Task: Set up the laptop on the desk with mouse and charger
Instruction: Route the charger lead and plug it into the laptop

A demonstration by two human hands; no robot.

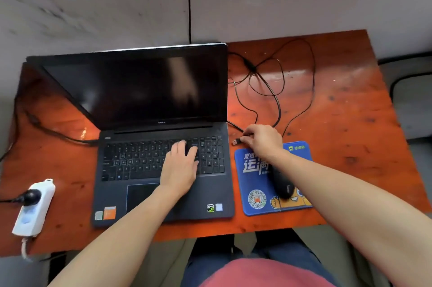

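Most looks done: open dark-grey laptop [140,90] on the orange wooden desk [350,111], black mouse [282,186] on its blue mat [243,184]. Right hand [264,139] pinches the mouse's USB plug [236,141] beside the laptop, uninserted; left hand [180,165] lies flat on the keys [135,158].

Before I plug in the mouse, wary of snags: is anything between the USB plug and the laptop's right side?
Nothing visible. The right hand pinches the USB plug beside the right edge of the laptop; only bare desk lies between.
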